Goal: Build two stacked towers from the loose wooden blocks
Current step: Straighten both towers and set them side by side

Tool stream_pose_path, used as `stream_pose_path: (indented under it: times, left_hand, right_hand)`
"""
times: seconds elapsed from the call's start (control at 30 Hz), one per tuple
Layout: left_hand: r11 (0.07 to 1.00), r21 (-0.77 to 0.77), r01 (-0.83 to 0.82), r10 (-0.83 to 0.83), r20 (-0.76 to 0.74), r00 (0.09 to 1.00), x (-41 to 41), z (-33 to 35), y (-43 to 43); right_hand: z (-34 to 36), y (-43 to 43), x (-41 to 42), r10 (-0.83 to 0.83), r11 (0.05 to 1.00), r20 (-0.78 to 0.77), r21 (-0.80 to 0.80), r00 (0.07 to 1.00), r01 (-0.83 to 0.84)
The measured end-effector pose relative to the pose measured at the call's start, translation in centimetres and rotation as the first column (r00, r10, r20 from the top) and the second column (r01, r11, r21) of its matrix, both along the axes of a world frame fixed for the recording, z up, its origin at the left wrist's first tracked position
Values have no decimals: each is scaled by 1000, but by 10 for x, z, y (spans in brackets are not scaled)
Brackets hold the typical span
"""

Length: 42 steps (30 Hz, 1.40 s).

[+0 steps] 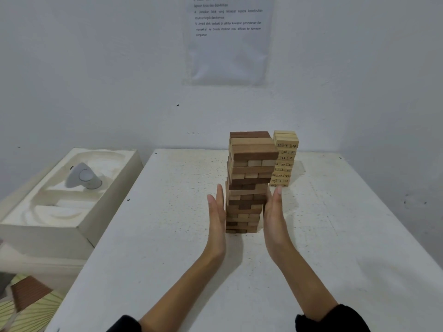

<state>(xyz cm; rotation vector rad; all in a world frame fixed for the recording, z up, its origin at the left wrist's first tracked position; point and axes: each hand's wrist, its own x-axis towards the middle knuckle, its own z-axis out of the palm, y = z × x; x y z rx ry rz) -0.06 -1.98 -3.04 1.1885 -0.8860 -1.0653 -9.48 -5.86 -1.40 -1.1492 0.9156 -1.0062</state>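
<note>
A tall tower of mixed dark and light brown wooden blocks (249,178) stands in the middle of the white table (335,236). Its layers are slightly uneven. My left hand (217,219) is flat with straight fingers against the tower's lower left side. My right hand (274,216) is flat with straight fingers against its lower right side. Behind and to the right stands a shorter tower of pale numbered blocks (285,159), apart from both hands.
A cream box (72,195) with a grey-white object (82,177) in it sits left of the table. A printed sheet (229,39) hangs on the white wall behind. A brown object (28,292) lies low at the left edge.
</note>
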Motion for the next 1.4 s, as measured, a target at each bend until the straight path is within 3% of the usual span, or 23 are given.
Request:
stream_pose_path:
  times: [0.13,0.23,0.97,1.23,1.4]
  left_hand:
    - [997,-41,-71,69,-45,997,12,18,-7]
    - [996,-79,-28,26,-23,999,8,27,-7]
    - [992,-126,19,-19,2,1000,-9,25,0]
    - [996,-61,-63,64,28,998,-6,29,3]
    - [995,-102,-4,4,-4,1000,-11,37,4]
  right_hand:
    - [18,-7,-8,-26,999,61,-23,998,28]
    - [27,-3,-7,-3,998,100,-55,995,9]
    - [34,13,3,-18,999,66,-43,998,20]
    - [35,11,-4,-15,998,74,-57,997,19]
    - [37,15,-9,5,997,48,-82,999,-1]
